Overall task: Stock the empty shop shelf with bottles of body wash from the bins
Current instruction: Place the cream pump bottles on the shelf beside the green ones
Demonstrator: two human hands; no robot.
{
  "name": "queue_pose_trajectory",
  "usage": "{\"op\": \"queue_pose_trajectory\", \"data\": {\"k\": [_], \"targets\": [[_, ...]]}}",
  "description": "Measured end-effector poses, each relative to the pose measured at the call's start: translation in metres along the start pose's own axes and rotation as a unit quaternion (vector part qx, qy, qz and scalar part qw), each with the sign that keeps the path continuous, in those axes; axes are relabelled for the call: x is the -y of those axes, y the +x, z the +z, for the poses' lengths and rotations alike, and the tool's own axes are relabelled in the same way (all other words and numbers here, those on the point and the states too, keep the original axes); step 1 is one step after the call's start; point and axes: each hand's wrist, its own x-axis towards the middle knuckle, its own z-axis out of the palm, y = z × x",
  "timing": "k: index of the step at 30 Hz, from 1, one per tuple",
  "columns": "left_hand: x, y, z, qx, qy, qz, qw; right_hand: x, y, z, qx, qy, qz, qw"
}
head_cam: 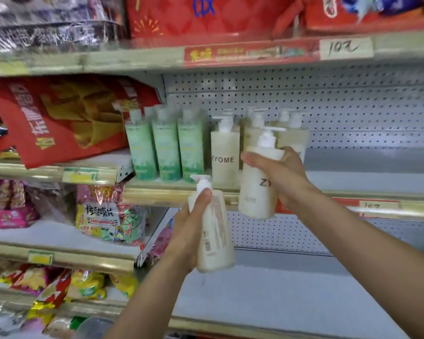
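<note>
- Cream pump bottle (257,184) marked "ZY…" is gripped near the shoulder by the right hand (277,172), fingers wrapped around it; it hangs upright in the air in front of the shelf edge (181,194), not yet set down.
- Second cream pump bottle (214,231) is in the left hand (189,231), thumb curled over its shoulder, back label facing the camera, held lower and tilted slightly.
- Step in hand, as I judge it: placing, right-hand bottle first.
- On the shelf already: three green pump bottles (165,145) in a row at left, then a cream ZYOME bottle (225,157) at the front with more cream ones behind, partly hidden by the right hand.
- The shelf right of those looks bare, pegboard back panel (353,106) showing.
- Next move calls for lifting the right-hand bottle over the shelf lip and standing it just beside the ZYOME row, label forward; pump heads are close together, so it could knock a neighbour.
- Snack packets (101,216) fill the bay at left; red boxes (194,15) sit on top.
</note>
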Motion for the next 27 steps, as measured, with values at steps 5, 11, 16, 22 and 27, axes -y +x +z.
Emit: {"op": "queue_pose_trajectory", "data": {"k": [5, 11, 16, 22, 27], "targets": [[-0.018, 0.0, 0.001, 0.002, -0.015, 0.006, 1.0, 0.017, 0.042, 0.011, -0.109, -0.017, -0.036, 0.993], [-0.027, -0.002, -0.007, -0.007, -0.024, 0.0, 1.0, -0.003, 0.065, 0.026, -0.116, -0.079, -0.087, 0.986], [-0.03, 0.001, -0.017, -0.008, -0.028, 0.002, 1.0, -0.019, 0.074, 0.023, -0.084, -0.142, -0.077, 0.983], [-0.03, 0.005, -0.02, -0.012, -0.041, 0.002, 0.999, -0.04, 0.066, 0.007, -0.034, -0.188, -0.024, 0.981], [-0.032, 0.005, -0.009, -0.01, -0.042, 0.01, 0.999, -0.052, 0.06, 0.001, -0.015, -0.219, -0.005, 0.976]]}}
